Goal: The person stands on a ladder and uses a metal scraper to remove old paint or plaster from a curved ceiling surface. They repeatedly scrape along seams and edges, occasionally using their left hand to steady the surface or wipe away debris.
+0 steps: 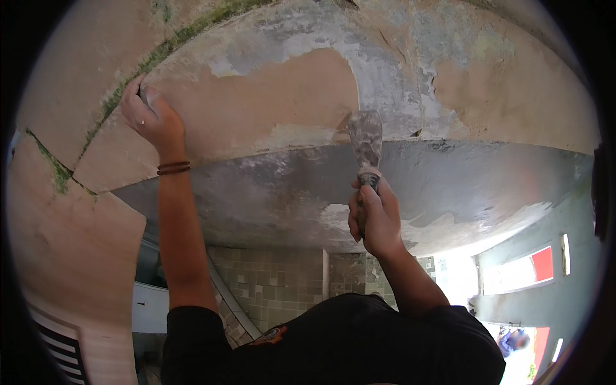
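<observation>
My right hand [378, 216] grips the dark handle of a putty knife [366, 137], its broad metal blade smeared with pale residue. The blade tip lies at the edge of a peeled patch, where beige paint [303, 91] meets exposed grey-white plaster [385, 82]. My left hand [156, 115] rests against the painted surface at the upper left, beside a mossy green seam [166, 48]. Its fingers are bent, and I cannot tell whether something small sits between thumb and fingers.
A smooth grey surface [288, 178] adjoins the beige one along a long edge. Below are a tiled surface [269, 274], a white panel with a handle [150, 308] and a striped vent or grille [60, 346]. Bright openings [515, 272] lie right; a person [512, 341] is outside.
</observation>
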Demonstrator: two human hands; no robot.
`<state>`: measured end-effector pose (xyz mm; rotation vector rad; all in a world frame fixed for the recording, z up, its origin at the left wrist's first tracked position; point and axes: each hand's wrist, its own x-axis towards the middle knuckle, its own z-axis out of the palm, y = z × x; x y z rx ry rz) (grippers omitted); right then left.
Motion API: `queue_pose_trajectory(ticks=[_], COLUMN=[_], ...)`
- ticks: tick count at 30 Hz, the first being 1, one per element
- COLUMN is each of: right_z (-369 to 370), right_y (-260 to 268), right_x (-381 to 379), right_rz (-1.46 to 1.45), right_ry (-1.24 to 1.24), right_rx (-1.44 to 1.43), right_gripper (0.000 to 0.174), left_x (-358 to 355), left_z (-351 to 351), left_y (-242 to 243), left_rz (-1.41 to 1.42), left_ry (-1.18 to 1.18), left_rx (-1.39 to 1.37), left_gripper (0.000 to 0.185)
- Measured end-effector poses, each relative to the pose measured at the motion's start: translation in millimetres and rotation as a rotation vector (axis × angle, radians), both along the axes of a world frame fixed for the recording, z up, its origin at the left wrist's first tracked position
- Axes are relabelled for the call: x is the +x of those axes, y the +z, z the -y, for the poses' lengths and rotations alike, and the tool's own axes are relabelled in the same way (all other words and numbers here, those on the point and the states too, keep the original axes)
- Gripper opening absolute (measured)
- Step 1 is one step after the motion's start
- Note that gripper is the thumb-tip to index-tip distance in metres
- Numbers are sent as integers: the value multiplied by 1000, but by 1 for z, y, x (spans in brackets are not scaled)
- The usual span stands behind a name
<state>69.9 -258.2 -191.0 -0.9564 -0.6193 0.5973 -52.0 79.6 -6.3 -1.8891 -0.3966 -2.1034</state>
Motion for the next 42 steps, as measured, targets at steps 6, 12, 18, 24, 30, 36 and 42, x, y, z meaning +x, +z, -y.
queue_pose_trajectory(ticks=[6, 12, 18, 24, 30, 36, 42], right_z=[-1, 0, -1, -1, -1, 0, -6], right_y=[-1, 1, 4, 4, 4, 3, 4], right_x=[-2, -4, -3, -5, -5, -4, -3], right_rz=[-31, -162, -65, 5, -127, -84, -46], right_ry=[-14, -23, -20, -12, -60, -19, -13], right_rx=[-19, -149, -50, 39, -158, -47, 35], right_gripper=[26, 25, 25, 26, 26, 25, 25], left_x=[0, 0, 1, 1, 0, 0, -1], left_z=[-1, 1, 2, 2, -1, -1, -2], left_y=[1, 0, 2, 1, 1, 0, 1], left_rz=[0, 15, 8, 4, 2, 2, -16], left_ry=[-8, -32, -41, -1, 7, 14, 6], left_rx=[31, 2, 10, -2, 24, 6, 10], left_gripper=[31, 31, 31, 31, 31, 30, 30])
